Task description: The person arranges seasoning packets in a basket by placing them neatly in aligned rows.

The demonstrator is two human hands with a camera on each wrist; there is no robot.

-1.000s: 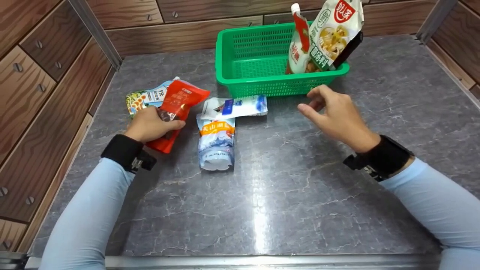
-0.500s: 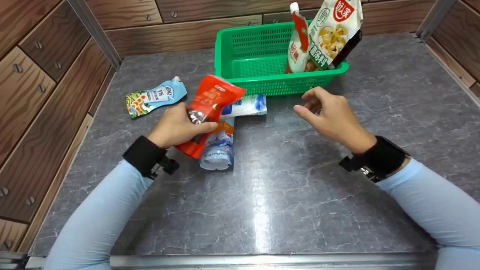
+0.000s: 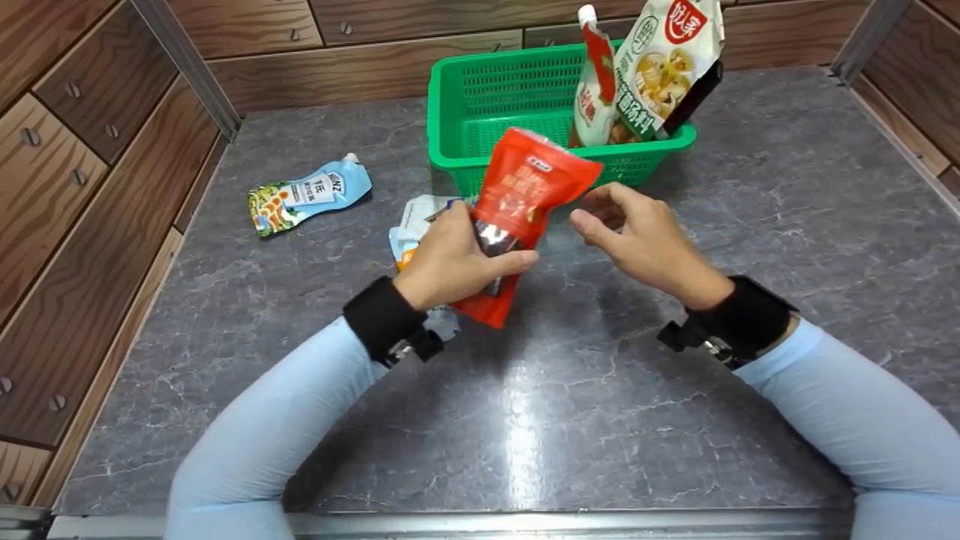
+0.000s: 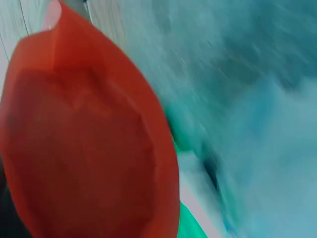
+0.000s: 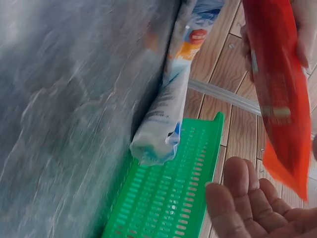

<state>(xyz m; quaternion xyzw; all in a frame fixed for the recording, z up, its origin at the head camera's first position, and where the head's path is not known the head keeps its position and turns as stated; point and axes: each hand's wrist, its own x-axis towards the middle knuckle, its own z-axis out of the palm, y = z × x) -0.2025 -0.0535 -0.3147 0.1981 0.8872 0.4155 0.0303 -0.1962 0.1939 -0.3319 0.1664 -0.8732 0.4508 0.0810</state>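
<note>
A red pouch (image 3: pixel 517 195) with a dark see-through window is gripped by my left hand (image 3: pixel 457 259), thumb across its front. In the left wrist view the base of the red pouch (image 4: pixel 84 148) fills the left half. My right hand (image 3: pixel 645 240) is close to the pouch's upper right corner, fingers loosely bent and nothing in them. Seen from the right wrist, the pouch (image 5: pixel 280 94) hangs above the fingers of the right hand (image 5: pixel 262 208). Under the left hand lie a white-and-blue packet (image 3: pixel 424 214) and a blue-and-orange bag (image 3: pixel 401 244), both partly hidden.
A green plastic basket (image 3: pixel 442 160) stands at the back, holding a spouted pouch (image 3: pixel 592 105) and a tall white packet (image 3: pixel 664 67) at its right end. On the left lies a light-blue spouted Heinz pouch (image 3: pixel 319 191). Wood-patterned walls border the grey table (image 3: pixel 600 420).
My left hand has carried the red pouch rightward from beside the Heinz pouch, across the two lying packets, to near the basket's front. The right hand has drifted slightly left.
</note>
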